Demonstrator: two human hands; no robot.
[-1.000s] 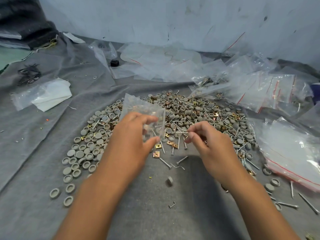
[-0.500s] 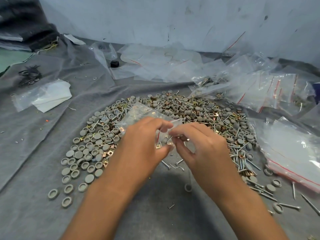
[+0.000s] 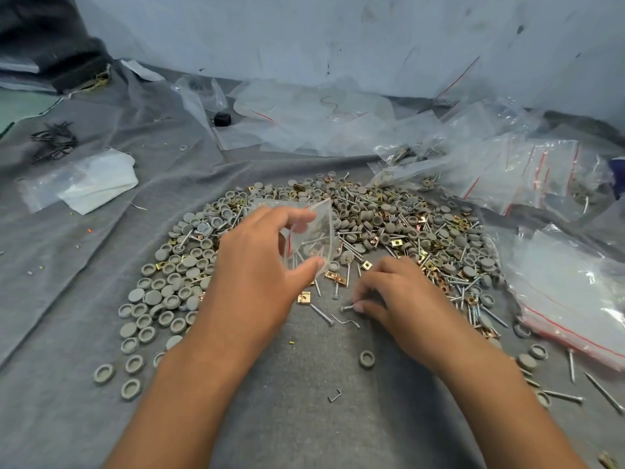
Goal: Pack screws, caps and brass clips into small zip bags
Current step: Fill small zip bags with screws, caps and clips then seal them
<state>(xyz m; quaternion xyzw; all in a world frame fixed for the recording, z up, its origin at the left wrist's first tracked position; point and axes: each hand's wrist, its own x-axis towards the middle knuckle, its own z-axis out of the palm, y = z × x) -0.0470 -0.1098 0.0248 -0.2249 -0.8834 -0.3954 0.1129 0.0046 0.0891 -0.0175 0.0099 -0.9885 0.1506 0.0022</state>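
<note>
Two hands at the pile point(image 3: 372, 231) — left hand point(image 3: 257, 265) pinches bag point(image 3: 309, 238) above it, right hand point(image 3: 395, 292) pinches screw point(image 3: 347, 308) just before it.

Pretty muted palette here: grey cloth point(image 3: 84, 418) under everything, dull grey caps point(image 3: 189, 262), silvery screws point(image 3: 563, 396), and shiny gold-brass clips point(image 3: 303, 297). Clear zip bags point(image 3: 571, 292) at 3 o'clock have thin red stripes. Pale blue-white wall point(image 3: 304, 35) at 12.

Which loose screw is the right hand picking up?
The short screw pinched at the right hand's fingertips, apart from the heap, on bare cloth just right of the longer screw.
</note>
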